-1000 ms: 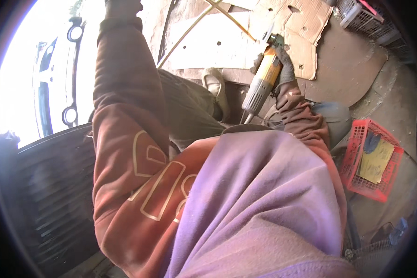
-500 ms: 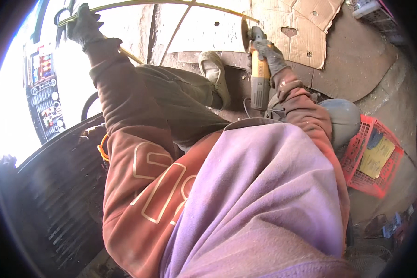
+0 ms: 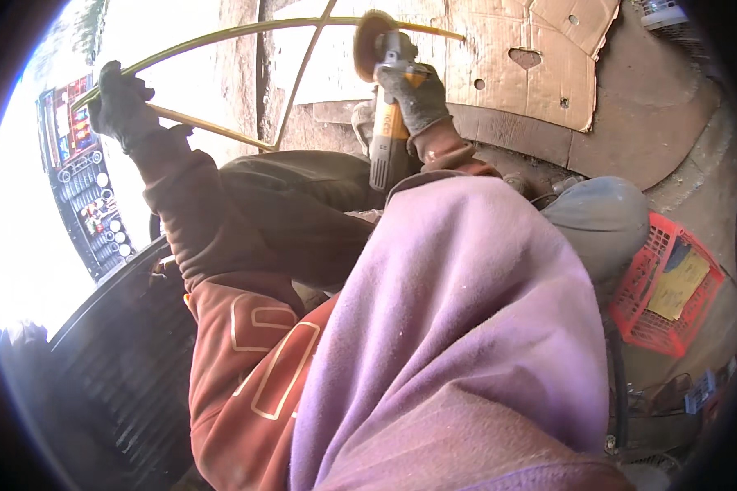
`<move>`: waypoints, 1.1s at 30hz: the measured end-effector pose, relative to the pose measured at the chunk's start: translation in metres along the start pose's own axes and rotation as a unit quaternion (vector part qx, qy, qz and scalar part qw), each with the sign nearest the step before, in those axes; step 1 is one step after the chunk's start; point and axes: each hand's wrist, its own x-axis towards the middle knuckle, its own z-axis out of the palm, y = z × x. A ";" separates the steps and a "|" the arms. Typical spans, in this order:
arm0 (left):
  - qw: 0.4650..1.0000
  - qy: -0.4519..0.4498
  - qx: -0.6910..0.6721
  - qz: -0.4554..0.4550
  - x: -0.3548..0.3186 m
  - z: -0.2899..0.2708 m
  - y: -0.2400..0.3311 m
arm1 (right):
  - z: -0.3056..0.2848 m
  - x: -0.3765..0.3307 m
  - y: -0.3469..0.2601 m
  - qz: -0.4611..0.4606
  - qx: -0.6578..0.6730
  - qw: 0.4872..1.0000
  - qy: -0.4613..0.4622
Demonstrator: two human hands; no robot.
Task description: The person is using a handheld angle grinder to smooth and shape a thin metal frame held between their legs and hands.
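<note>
My left hand (image 3: 123, 106), in a dark grey glove, is closed around the left corner of a thin yellowish metal frame (image 3: 209, 38). The frame has a long curved bar, a lower straight bar and a crosspiece joining them. My right hand (image 3: 418, 92), also gloved, grips a yellow and grey angle grinder (image 3: 387, 135) around its head end. The grinder's round disc (image 3: 374, 46) overlaps the curved bar just right of the crosspiece; whether it touches, I cannot tell. The bar's right end lies over the cardboard sheet (image 3: 508, 90).
A red plastic basket (image 3: 630, 317) holding a yellowish paper stands by my right knee. Another crate (image 3: 665, 16) is at the far right. A black ribbed panel (image 3: 115, 368) lies along my left side. Bright glare washes out the far left.
The grinder has moved left along the curved bar, from near its right end to beside the crosspiece. My left hand and the frame's left corner have shifted left and nearer.
</note>
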 end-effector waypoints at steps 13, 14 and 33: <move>0.995 -0.005 -0.055 0.083 0.012 0.014 0.000 | 0.017 -0.001 -0.012 -0.023 -0.053 0.996 0.074; 0.995 -0.005 -0.053 0.080 0.013 0.015 0.000 | 0.007 0.002 -0.014 -0.008 -0.080 0.995 0.059; 0.989 -0.053 -0.117 0.069 0.008 0.018 -0.007 | -0.085 0.042 -0.005 0.114 0.055 0.984 0.123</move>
